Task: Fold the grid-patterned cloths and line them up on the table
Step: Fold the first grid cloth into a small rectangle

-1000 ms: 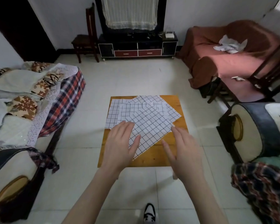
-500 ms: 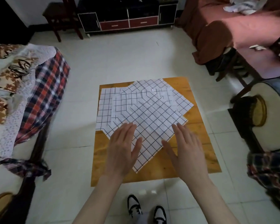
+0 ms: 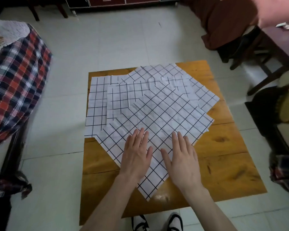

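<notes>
Several unfolded grid-patterned cloths [image 3: 150, 104] lie overlapped on the wooden table [image 3: 223, 155]. The left hand [image 3: 136, 155] and right hand [image 3: 182, 159] lie flat, fingers straight, seemingly pressing the top cloth's near corner. No fold has begun; next calls for gripping an edge.

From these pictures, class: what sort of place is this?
Probably a home living room: a low wooden table on tiled floor, a plaid-covered sofa beside it, and a drawer cabinet by the far wall.

White black-gridded cloths [image 3: 157, 104], orange-brown wooden table [image 3: 223, 155], red-navy plaid blanket [image 3: 18, 80]
</notes>
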